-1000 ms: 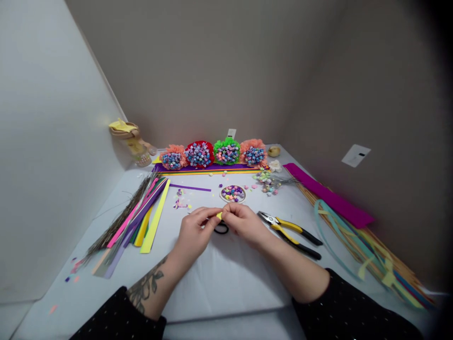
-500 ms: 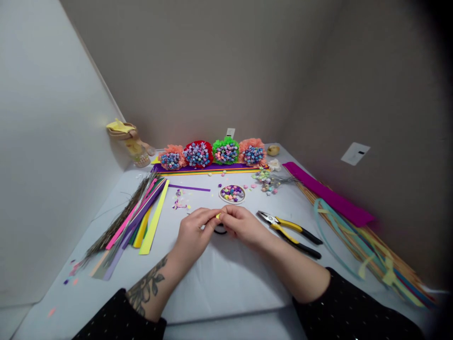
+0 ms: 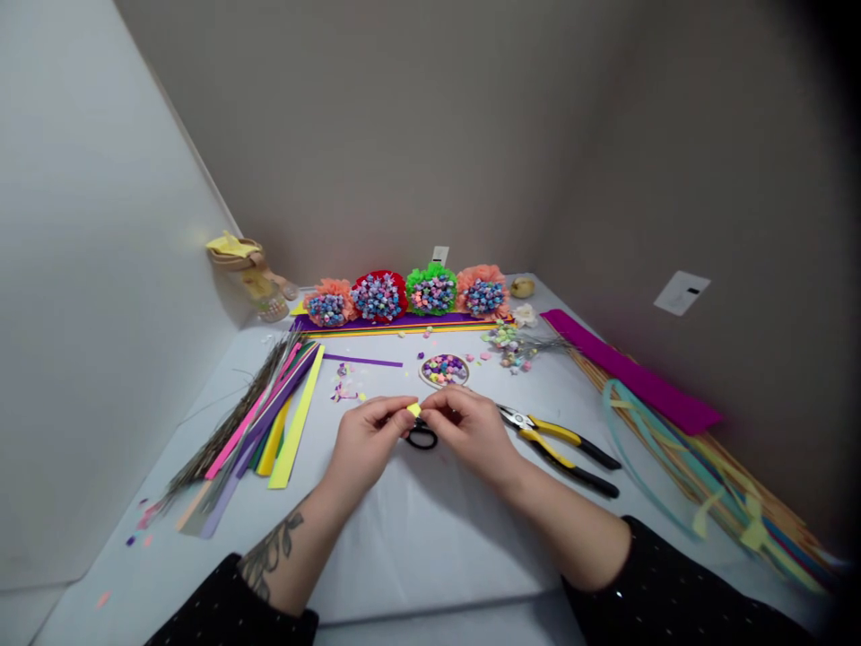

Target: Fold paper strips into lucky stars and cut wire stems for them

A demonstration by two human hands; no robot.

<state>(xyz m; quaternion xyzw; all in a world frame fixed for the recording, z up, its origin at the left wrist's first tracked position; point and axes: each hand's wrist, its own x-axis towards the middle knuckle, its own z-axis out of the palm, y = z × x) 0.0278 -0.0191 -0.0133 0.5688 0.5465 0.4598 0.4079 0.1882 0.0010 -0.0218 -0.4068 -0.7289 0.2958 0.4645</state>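
Observation:
My left hand (image 3: 369, 444) pinches a small yellow piece of paper (image 3: 413, 409) between thumb and fingertips, over the middle of the table. From the other side, my right hand (image 3: 474, 437) closes its thumb and fingers on the same piece. Its exact shape is partly hidden by the fingertips. Just below the hands lies what looks like a pair of scissors, with a black handle loop (image 3: 422, 439) showing and the rest covered. Beyond the fingers, a small oval dish (image 3: 465, 375) holds several tiny coloured paper stars. Pliers (image 3: 561, 440) with yellow-and-black handles lie beside my right hand.
Paper strips (image 3: 296, 417) and thin wire stems (image 3: 225, 422) lie at left. Paper flowers (image 3: 380, 297) with star-filled centres line the back. Wired stars (image 3: 511, 341), a magenta strip (image 3: 632, 372) and sticks with ribbons (image 3: 713, 489) are at right. Paper scraps (image 3: 346, 390) dot the table.
My fingertips have shifted on the yellow paper, and more of it shows. The right-hand fingers have lifted and curled, uncovering more of the black handle loop. The view has shifted slightly.

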